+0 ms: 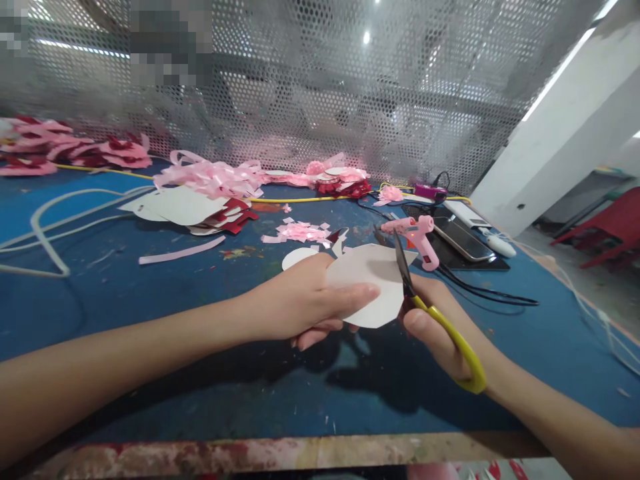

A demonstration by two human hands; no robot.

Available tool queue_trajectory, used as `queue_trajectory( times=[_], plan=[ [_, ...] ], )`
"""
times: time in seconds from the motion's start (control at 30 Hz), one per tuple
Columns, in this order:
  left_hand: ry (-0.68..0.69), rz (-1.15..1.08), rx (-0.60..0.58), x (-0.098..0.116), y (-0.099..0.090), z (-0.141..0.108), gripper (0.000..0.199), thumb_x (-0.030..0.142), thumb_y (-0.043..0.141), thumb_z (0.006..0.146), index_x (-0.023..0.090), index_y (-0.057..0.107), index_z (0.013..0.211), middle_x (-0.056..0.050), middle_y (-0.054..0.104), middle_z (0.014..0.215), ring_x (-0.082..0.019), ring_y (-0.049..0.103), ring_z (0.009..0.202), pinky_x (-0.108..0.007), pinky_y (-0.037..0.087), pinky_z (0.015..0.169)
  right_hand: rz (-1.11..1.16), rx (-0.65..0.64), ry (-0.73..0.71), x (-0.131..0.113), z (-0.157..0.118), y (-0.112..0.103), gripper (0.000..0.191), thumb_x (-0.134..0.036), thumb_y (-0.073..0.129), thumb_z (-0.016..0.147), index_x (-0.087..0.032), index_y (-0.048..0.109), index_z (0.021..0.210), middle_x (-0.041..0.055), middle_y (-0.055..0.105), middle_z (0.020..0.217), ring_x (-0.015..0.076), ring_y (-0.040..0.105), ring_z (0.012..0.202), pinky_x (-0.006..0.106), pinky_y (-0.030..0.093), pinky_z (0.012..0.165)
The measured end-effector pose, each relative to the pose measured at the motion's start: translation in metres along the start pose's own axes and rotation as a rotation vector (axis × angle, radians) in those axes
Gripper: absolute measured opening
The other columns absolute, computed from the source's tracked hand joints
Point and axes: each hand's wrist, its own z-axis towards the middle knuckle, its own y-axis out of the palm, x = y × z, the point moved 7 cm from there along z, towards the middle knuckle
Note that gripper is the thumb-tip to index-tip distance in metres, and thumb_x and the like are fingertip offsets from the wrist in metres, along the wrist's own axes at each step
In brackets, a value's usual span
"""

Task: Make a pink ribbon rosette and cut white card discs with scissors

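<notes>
My left hand [315, 300] pinches a piece of white card [373, 273] with its thumb on top, over the near part of the table. In my right hand [435, 327] is a pair of scissors [453, 333] with yellow handles and dark blades. The blades stand at the right edge of the card, where an angled strip sticks out. Beyond the card lies a pink glue gun [423, 240]. A white round piece [297, 258] shows partly behind my left hand, near a heap of small pink ribbon bits [303, 232].
White and red card pieces [180, 207] are stacked at the left, with pink ribbon loops [210, 175] behind. A phone [465, 239] lies on a dark board at the right. A perforated metal screen [300, 93] rises behind the blue table [200, 387]. White cables [45, 233] cross the left side.
</notes>
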Motion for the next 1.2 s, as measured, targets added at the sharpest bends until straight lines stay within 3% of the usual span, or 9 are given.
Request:
queue_trajectory(
  times=[0.17, 0.3, 0.43, 0.5, 0.6, 0.7, 0.87, 1.0, 1.2],
  plan=[
    [-0.037, 0.055, 0.001, 0.006, -0.007, -0.005, 0.034, 0.045, 0.052, 0.081, 0.017, 0.05, 0.063, 0.007, 0.036, 0.037, -0.006, 0.034, 0.027, -0.015, 0.026, 0.026, -0.087, -0.005, 0.001, -0.001, 0.0, -0.003, 0.057, -0.074, 0.037, 0.076, -0.017, 0.043, 0.068, -0.003, 0.036, 0.059, 0.0096, 0.029, 0.053, 0.024, 0.023, 0.047],
    [-0.065, 0.195, -0.016, 0.011, -0.016, -0.006, 0.046, 0.043, 0.052, 0.081, 0.015, 0.045, 0.045, 0.004, 0.038, 0.031, -0.006, 0.036, 0.026, -0.016, 0.028, 0.03, -0.225, -0.012, 0.05, 0.002, -0.001, -0.008, 0.058, -0.075, 0.037, 0.075, -0.019, 0.036, 0.06, -0.004, 0.033, 0.054, 0.0087, 0.024, 0.051, 0.024, 0.02, 0.046],
    [0.048, 0.217, 0.21, 0.012, -0.031, 0.001, 0.044, 0.043, 0.056, 0.078, 0.014, 0.049, 0.045, 0.001, 0.05, 0.036, -0.009, 0.048, 0.032, -0.016, 0.037, 0.036, -0.283, 0.063, 0.085, 0.005, 0.0, -0.014, 0.055, -0.07, 0.039, 0.078, -0.019, 0.036, 0.057, -0.0048, 0.03, 0.05, 0.0081, 0.023, 0.048, 0.024, 0.018, 0.044],
    [0.12, 0.164, 0.28, 0.01, -0.029, 0.003, 0.041, 0.042, 0.053, 0.081, 0.014, 0.053, 0.051, 0.001, 0.053, 0.039, -0.009, 0.051, 0.036, -0.016, 0.038, 0.039, -0.202, 0.057, 0.039, 0.004, 0.002, -0.011, 0.052, -0.067, 0.042, 0.078, -0.017, 0.046, 0.065, -0.0022, 0.041, 0.056, 0.0098, 0.032, 0.051, 0.023, 0.026, 0.046],
    [0.11, 0.188, 0.224, 0.002, -0.017, 0.004, 0.043, 0.043, 0.049, 0.084, 0.014, 0.054, 0.053, 0.002, 0.05, 0.036, -0.007, 0.047, 0.034, -0.015, 0.036, 0.038, -0.053, -0.027, -0.016, 0.001, 0.004, -0.003, 0.048, -0.061, 0.048, 0.079, -0.016, 0.055, 0.095, 0.0045, 0.058, 0.08, 0.0162, 0.049, 0.067, 0.027, 0.04, 0.061],
    [0.081, 0.286, 0.185, 0.003, -0.013, 0.001, 0.048, 0.045, 0.048, 0.084, 0.014, 0.052, 0.048, 0.002, 0.048, 0.034, -0.006, 0.045, 0.032, -0.014, 0.033, 0.038, -0.03, -0.062, -0.005, 0.001, 0.005, 0.001, 0.047, -0.058, 0.05, 0.08, -0.017, 0.055, 0.102, 0.005, 0.059, 0.085, 0.0182, 0.051, 0.071, 0.029, 0.042, 0.065],
    [0.048, 0.279, 0.097, 0.011, -0.015, -0.003, 0.047, 0.041, 0.048, 0.085, 0.014, 0.051, 0.046, 0.003, 0.046, 0.033, -0.006, 0.042, 0.031, -0.014, 0.032, 0.036, -0.083, -0.058, -0.005, 0.0, 0.002, 0.0, 0.05, -0.064, 0.044, 0.08, -0.016, 0.056, 0.09, 0.002, 0.053, 0.071, 0.0145, 0.043, 0.06, 0.026, 0.035, 0.055],
    [0.038, 0.26, 0.033, 0.015, -0.017, -0.004, 0.044, 0.037, 0.049, 0.084, 0.014, 0.049, 0.046, 0.004, 0.044, 0.033, -0.006, 0.041, 0.03, -0.015, 0.03, 0.035, -0.161, -0.056, 0.059, 0.005, 0.001, -0.001, 0.056, -0.073, 0.038, 0.075, -0.018, 0.045, 0.07, -0.0009, 0.041, 0.06, 0.0117, 0.032, 0.055, 0.026, 0.028, 0.05],
    [0.052, 0.307, 0.032, 0.018, -0.021, -0.006, 0.044, 0.039, 0.049, 0.083, 0.015, 0.049, 0.045, 0.004, 0.042, 0.032, -0.006, 0.04, 0.029, -0.015, 0.03, 0.034, -0.164, -0.062, 0.073, 0.008, -0.002, -0.001, 0.057, -0.075, 0.036, 0.075, -0.019, 0.039, 0.065, -0.0032, 0.036, 0.057, 0.0101, 0.027, 0.054, 0.026, 0.022, 0.05]
  ],
)
